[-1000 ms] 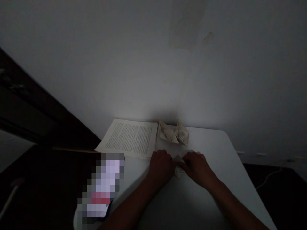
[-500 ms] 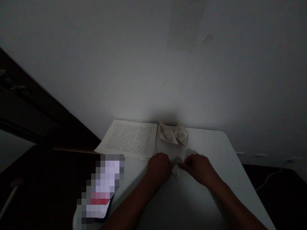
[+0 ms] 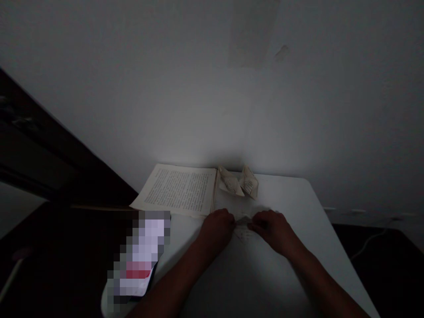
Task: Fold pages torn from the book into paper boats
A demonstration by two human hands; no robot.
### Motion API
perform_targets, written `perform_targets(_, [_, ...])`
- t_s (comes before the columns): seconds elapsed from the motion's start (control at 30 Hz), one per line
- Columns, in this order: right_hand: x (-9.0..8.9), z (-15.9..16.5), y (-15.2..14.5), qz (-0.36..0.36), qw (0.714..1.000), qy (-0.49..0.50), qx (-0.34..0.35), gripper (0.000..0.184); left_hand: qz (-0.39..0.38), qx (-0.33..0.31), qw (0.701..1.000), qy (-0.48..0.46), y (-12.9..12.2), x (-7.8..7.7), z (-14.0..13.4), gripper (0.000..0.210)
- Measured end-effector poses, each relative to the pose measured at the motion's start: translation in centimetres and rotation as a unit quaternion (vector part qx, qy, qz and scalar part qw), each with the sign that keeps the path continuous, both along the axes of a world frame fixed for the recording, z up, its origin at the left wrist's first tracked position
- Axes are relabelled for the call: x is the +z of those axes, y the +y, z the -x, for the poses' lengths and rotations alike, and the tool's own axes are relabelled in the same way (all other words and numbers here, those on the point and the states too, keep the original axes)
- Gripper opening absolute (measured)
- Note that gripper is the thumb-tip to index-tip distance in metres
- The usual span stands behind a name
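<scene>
Between my hands, low over the white table, is a small folded sheet of printed paper [image 3: 244, 234], its lower end coming to a point. My left hand [image 3: 217, 229] is closed on its left side, thumb and fingers pinched together. On the other side, my right hand [image 3: 270, 229] pinches the right edge with curled fingers. Part of the paper is hidden behind the fingers, and dim light blurs its folds. Just beyond my hands stand two folded paper boats [image 3: 231, 183], made from similar printed pages and set side by side near the wall.
A stack of printed pages [image 3: 179, 187] lies at the back left of the white table [image 3: 288, 194]. A phone with a blurred-out screen [image 3: 145, 251] rests at the left edge. The wall [image 3: 185, 97] rises directly behind the table.
The folded paper's upper part has shifted between my fingers and now looks bent and shaded. Both hands stay close to where they were; the view has moved slightly.
</scene>
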State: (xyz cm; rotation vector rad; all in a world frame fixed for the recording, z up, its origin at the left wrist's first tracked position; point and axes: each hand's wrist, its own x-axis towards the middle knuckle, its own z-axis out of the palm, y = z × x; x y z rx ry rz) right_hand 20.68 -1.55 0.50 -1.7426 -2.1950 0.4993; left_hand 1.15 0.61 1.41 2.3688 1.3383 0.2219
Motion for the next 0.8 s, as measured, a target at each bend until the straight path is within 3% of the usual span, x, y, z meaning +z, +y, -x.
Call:
perform_targets(0.13, [0.3, -0.7, -0.5, 0.008, 0.995, 0.036, 0.091, 0.01, -0.063, -0.092, 0.994, -0.007, -0.9, 0.1, 0.2, 0.021])
perform_targets(0.3, [0.8, -1.5, -1.0, 0.02, 0.99, 0.033, 0.134, 0.026, -0.102, -0.146, 0.984, 0.026, -2.1, 0.3, 0.5, 0.022])
perform_targets(0.47, [0.2, -1.6, -1.0, 0.011, 0.989, 0.047, 0.139, 0.027, -0.15, -0.12, 0.981, 0.029, -2.8, -0.9, 0.4, 0.028])
perform_targets(0.6, [-0.8, -1.6, -0.8, -0.008, 0.986, 0.116, 0.116, 0.019, -0.19, -0.101, 0.976, -0.006, -2.7, -2.1, 0.1, 0.02])
perform_targets(0.8, [-0.7, -2.0, -0.6, 0.026, 0.97, 0.235, 0.055, 0.039, -0.22, -0.054, 0.959, -0.169, -1.9, -3.3, 0.5, 0.02])
